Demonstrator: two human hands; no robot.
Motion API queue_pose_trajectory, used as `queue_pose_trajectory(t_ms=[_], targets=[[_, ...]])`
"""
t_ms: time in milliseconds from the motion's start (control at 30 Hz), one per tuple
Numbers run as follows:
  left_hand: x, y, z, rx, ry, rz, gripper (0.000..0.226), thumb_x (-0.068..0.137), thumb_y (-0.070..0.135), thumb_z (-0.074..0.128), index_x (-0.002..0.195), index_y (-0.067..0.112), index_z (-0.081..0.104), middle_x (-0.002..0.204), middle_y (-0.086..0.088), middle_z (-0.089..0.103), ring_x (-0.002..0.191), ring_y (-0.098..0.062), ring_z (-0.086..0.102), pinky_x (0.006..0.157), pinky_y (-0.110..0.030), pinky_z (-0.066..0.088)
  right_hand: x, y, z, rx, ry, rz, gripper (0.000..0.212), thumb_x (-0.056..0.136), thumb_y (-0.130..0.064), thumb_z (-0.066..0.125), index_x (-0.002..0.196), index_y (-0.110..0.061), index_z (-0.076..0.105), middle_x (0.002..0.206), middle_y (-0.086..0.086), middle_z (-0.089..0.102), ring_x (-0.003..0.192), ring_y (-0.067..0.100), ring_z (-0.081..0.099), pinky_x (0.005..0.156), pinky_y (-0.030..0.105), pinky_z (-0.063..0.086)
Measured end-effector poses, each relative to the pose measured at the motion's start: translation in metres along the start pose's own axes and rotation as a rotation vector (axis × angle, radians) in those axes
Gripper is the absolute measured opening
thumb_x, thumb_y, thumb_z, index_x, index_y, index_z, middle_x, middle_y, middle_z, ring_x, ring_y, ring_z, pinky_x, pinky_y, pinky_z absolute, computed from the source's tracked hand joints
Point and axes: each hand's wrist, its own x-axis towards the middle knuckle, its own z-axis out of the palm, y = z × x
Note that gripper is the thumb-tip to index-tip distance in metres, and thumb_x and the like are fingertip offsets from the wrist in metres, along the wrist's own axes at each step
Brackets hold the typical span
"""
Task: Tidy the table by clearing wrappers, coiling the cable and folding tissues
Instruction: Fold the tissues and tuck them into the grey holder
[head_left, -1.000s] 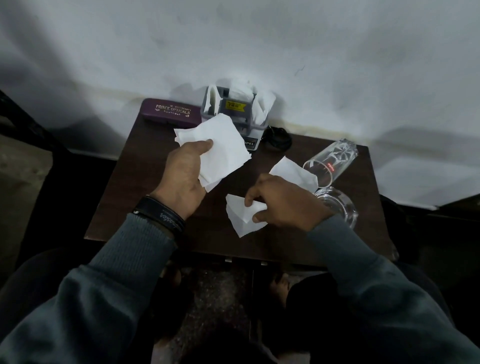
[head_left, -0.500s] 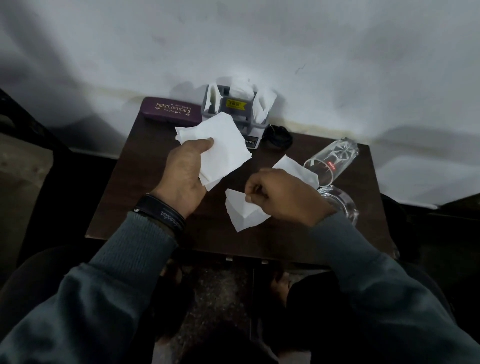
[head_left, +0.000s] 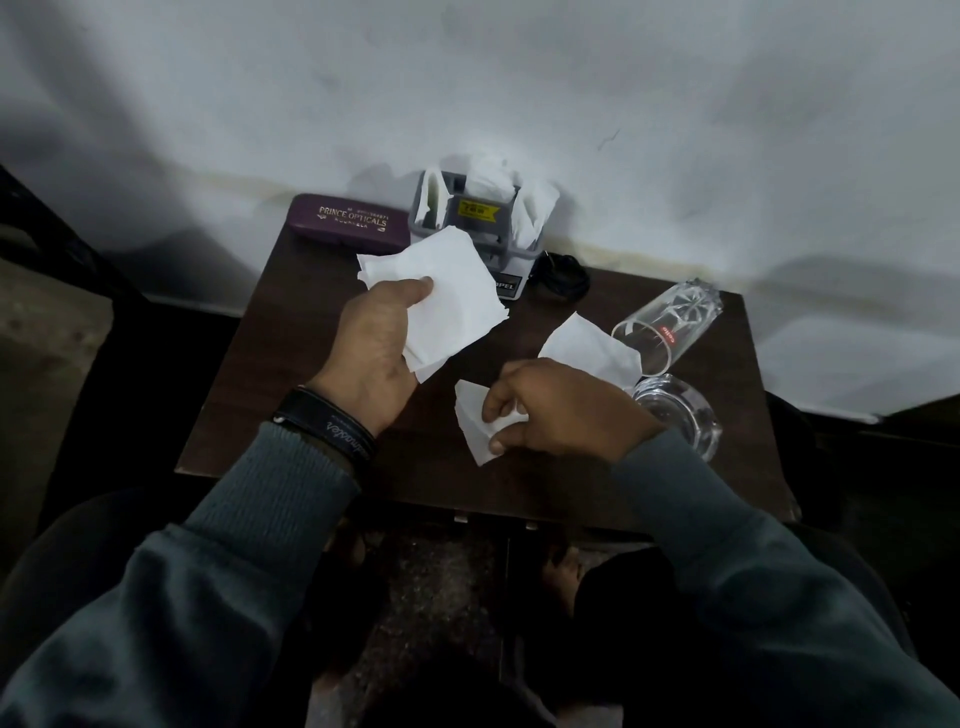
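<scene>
Dim, soft-focus, dark warped edges

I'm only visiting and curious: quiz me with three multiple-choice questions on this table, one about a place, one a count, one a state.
1. Where is the spectacle case?
A) back left of the table, by the wall
B) front right corner
C) in a hand

2. How many hands hold tissue?
A) none
B) one
C) both

3. How is the drinking glass?
A) upright
B) lying on its side
C) upside down

Answers:
1 A, it lies beside the grey holder at the wall.
2 C, the left hand holds a large tissue, the right hand pinches a small folded tissue.
3 B, its mouth faces sideways.
</scene>
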Motion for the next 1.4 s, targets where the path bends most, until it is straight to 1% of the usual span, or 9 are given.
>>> queue_pose_trajectory(t_ms=[167,333,500,633,900,1067,1233,1300,1400], targets=[[0.000,-0.001,0.001,0.002,0.009,-0.004,0.010,0.095,0.010,0.066,0.097,0.019,0.067,0.096,-0.003,0.076,0.088,-0.022,0.073,0.074,-0.037,0.061,0.000,-0.001,0.000,0.002,0.004,0.010,0.033,0.083,-0.046,0.081,0.107,-0.024,0.075,0.106,-0.007,0.062,0.094,0.006,0.053,0.080,0.028,0.044],[0.001,-0.001,0.000,0.003,-0.002,0.005,0.011,0.096,0.009,0.065,0.096,0.019,0.066,0.092,-0.002,0.076,0.084,-0.021,0.073,0.076,-0.038,0.062,0.004,-0.004,0.005,-0.025,0.026,0.023,0.008,0.091,-0.028,0.072,0.096,-0.023,0.077,0.098,-0.007,0.058,0.095,0.012,0.060,0.083,0.038,0.052],[0.000,0.000,0.000,-0.002,-0.003,0.002,0.010,0.095,0.009,0.065,0.098,0.018,0.067,0.097,-0.004,0.077,0.089,-0.023,0.074,0.083,-0.042,0.062,0.005,-0.001,0.005,-0.009,0.056,0.037,0.008,0.095,-0.024,0.065,0.095,-0.021,0.072,0.099,-0.006,0.062,0.092,0.014,0.061,0.084,0.040,0.053],[0.001,0.000,0.000,-0.004,-0.006,-0.001,0.011,0.095,0.008,0.065,0.101,0.017,0.067,0.101,-0.006,0.077,0.094,-0.025,0.074,0.085,-0.044,0.061,0.003,-0.001,0.005,-0.022,0.027,-0.001,0.027,0.083,-0.045,0.079,0.101,-0.025,0.073,0.100,-0.008,0.058,0.093,0.009,0.057,0.077,0.031,0.047],[0.002,0.002,0.000,0.010,0.018,-0.007,0.013,0.095,0.010,0.066,0.105,0.018,0.067,0.104,-0.006,0.077,0.096,-0.026,0.074,0.086,-0.044,0.061,0.002,-0.001,-0.007,0.098,0.066,0.041,0.010,0.085,-0.035,0.080,0.086,-0.026,0.078,0.085,-0.010,0.069,0.077,0.005,0.063,0.075,0.036,0.055],[0.001,0.003,-0.002,-0.007,0.104,0.071,0.010,0.096,0.011,0.064,0.102,0.019,0.067,0.099,-0.004,0.076,0.089,-0.023,0.074,0.073,-0.035,0.062,-0.020,-0.006,-0.047,0.508,0.275,0.123,0.007,0.087,-0.028,0.082,0.088,-0.021,0.079,0.083,-0.006,0.078,0.074,0.004,0.073,0.070,0.024,0.059],[-0.002,0.000,0.002,-0.012,0.180,0.149,0.010,0.098,0.009,0.062,0.098,0.016,0.068,0.097,-0.007,0.076,0.081,-0.022,0.074,0.071,-0.034,0.060,-0.029,-0.023,-0.057,0.879,0.772,0.068,0.004,0.088,-0.021,0.080,0.087,-0.018,0.078,0.081,0.005,0.078,0.073,0.023,0.075,0.073,0.036,0.060],[-0.005,-0.007,0.008,0.055,0.098,0.131,0.011,0.098,0.009,0.062,0.104,0.013,0.071,0.099,-0.012,0.078,0.085,-0.025,0.076,0.075,-0.037,0.061,-0.019,-0.034,-0.048,0.839,0.887,0.078,0.005,0.087,-0.024,0.082,0.087,-0.021,0.078,0.078,-0.001,0.077,0.071,0.016,0.073,0.071,0.031,0.059],[-0.010,-0.017,0.015,0.095,-0.078,0.117,0.025,0.101,0.009,0.058,0.124,0.002,0.067,0.103,-0.011,0.077,0.090,-0.023,0.074,0.082,-0.036,0.060,-0.008,-0.048,-0.035,0.754,0.835,0.116,0.005,0.086,-0.024,0.083,0.084,-0.026,0.078,0.076,-0.011,0.076,0.070,0.006,0.072,0.070,0.025,0.056]])
